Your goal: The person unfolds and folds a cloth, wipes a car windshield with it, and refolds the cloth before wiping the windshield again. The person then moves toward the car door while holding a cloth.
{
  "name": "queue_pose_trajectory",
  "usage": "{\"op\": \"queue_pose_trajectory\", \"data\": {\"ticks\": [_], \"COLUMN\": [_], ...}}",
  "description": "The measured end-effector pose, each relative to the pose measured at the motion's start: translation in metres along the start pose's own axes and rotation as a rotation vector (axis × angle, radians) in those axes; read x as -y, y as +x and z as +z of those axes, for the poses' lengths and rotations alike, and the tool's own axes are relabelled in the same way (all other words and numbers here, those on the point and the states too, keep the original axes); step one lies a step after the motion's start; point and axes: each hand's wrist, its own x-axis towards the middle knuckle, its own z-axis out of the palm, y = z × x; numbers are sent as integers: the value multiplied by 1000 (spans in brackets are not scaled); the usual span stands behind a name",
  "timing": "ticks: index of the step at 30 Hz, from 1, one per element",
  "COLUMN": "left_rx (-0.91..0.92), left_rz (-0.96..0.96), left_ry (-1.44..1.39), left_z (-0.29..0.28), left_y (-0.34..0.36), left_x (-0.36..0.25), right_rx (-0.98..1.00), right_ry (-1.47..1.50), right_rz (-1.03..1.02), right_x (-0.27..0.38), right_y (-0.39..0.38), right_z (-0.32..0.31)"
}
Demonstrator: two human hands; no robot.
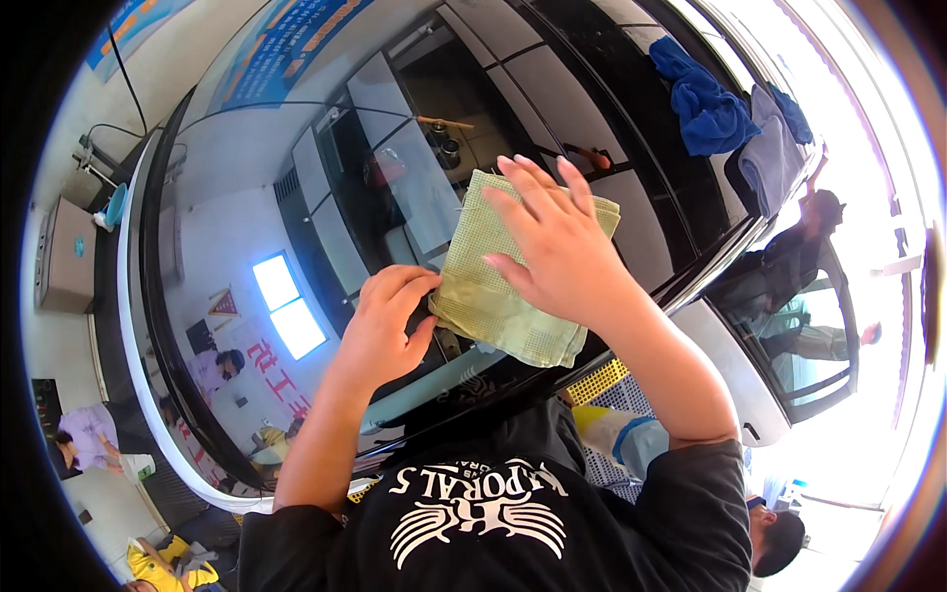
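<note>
A folded yellow-green cloth (483, 222) with a mesh-like weave lies against the dark, glossy windshield (296, 187) of a car. My left hand (385, 321) pinches the cloth's left corner between thumb and fingers. On top of the cloth rests my right hand (552, 242), its fingers spread and nothing gripped in it. The glass mirrors the ceiling, wall panels and a bright window. What lies beneath the cloth is hidden.
A blue cloth (700, 104) and a grey cloth (769, 148) lie on the car's roof at the far right. An open car door (789, 331) juts out at right. Other people, one in a light purple top (89, 434), are around the car.
</note>
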Motion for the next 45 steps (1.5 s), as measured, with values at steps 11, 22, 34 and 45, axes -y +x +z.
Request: {"op": "queue_pose_trajectory", "data": {"ticks": [11,22,34,45], "left_rx": [-249,-174,78,-107], "left_rz": [51,-224,62,-453], "left_ry": [-63,-99,224,327], "left_z": [21,3,112,31], "left_y": [-17,-29,111,64], "left_x": [4,6,-75,30], "right_rx": [142,122,-603,-414], "right_ry": [-90,-103,463,154], "right_rz": [49,34,287,313], "right_x": [-18,-22,-108,-155], "right_y": [-15,-13,-25,-37], "right_z": [43,44,-6,-6]}}
